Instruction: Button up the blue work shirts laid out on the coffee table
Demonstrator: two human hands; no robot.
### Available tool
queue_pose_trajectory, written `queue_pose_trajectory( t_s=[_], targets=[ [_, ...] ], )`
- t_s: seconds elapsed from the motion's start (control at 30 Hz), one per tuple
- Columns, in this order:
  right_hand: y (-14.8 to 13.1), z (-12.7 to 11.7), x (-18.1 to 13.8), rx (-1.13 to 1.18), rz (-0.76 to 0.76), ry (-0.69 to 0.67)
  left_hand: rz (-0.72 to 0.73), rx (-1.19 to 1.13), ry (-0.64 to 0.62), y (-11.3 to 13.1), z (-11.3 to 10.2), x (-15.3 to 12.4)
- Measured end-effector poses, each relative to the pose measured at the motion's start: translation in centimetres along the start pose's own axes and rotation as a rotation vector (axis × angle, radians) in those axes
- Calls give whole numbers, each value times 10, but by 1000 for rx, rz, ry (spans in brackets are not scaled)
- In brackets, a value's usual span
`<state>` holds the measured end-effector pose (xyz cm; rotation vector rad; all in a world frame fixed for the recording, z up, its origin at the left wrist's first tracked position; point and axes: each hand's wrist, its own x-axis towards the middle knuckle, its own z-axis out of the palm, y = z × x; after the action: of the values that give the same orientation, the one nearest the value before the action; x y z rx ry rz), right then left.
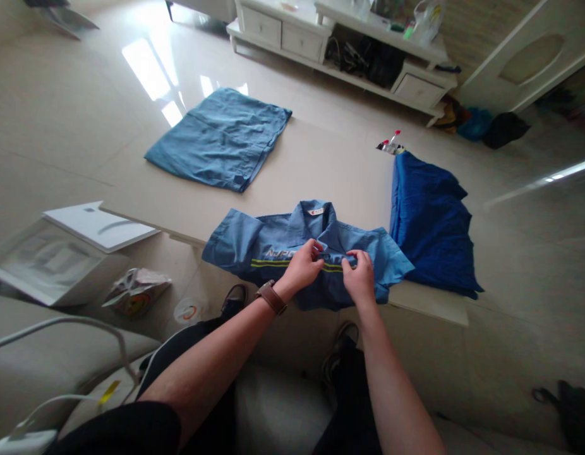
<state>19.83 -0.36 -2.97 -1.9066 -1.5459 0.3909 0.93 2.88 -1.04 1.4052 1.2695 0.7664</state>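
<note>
A light blue work shirt (pixel 254 243) with a collar, a red label and a yellow stripe lies at the near edge of a low beige table (pixel 316 164). My left hand (pixel 302 265), with a brown watch on the wrist, pinches the shirt's front just below the collar. My right hand (pixel 359 273) pinches the same front edge a little to the right. Both hands are closed on the fabric.
A folded blue garment (pixel 221 139) lies at the table's far left. A darker blue garment (pixel 429 221) drapes over the right edge, small bottles (pixel 391 145) behind it. White cabinet (pixel 340 38) at the back, a white box (pixel 69 246) on the floor left, sofa below.
</note>
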Motion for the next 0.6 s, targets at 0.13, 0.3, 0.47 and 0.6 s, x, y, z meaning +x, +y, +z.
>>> queue_pose_trajectory(
  t_s=[0.13,0.3,0.47,0.6],
  targets=[
    [47,-11,29,-269,3,-34,-1,544,93,-21,-51,16],
    [73,-21,80,-462,-11,-218,-294,825,249,-60,-122,32],
    [63,-29,103,-694,-8,-391,-333,920,283,-78,-166,25],
    [49,-58,88,-726,-66,-285,-294,1004,190,-75,-193,6]
  ],
)
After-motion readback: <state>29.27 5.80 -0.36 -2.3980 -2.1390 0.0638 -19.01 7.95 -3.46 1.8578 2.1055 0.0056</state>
